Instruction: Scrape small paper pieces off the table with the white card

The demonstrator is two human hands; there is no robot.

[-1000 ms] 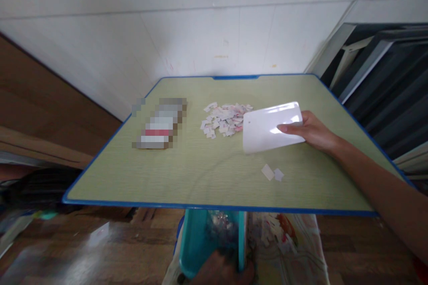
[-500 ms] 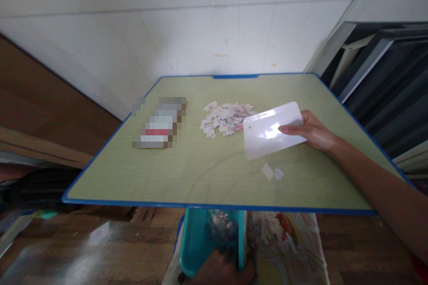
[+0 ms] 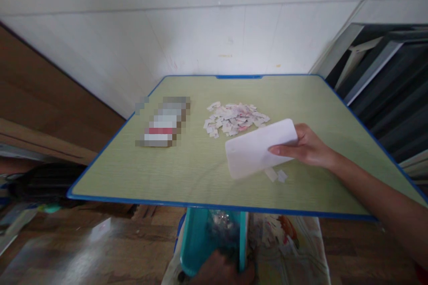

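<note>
Below, the teal bin [image 3: 194, 245] holds blurred, shiny contents [image 3: 221, 220].

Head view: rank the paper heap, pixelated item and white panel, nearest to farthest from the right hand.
1. White panel: held in the right hand.
2. Paper heap: beyond the panel.
3. Pixelated item: on the table, far left.

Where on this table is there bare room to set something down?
Front left, between the pixelated item and the front edge of the table; also back right, beyond the right hand. A narrower strip separates that item from the paper pile. Crowded right of centre: the white sheet in the hand, with two loose scraps nearby.
</note>
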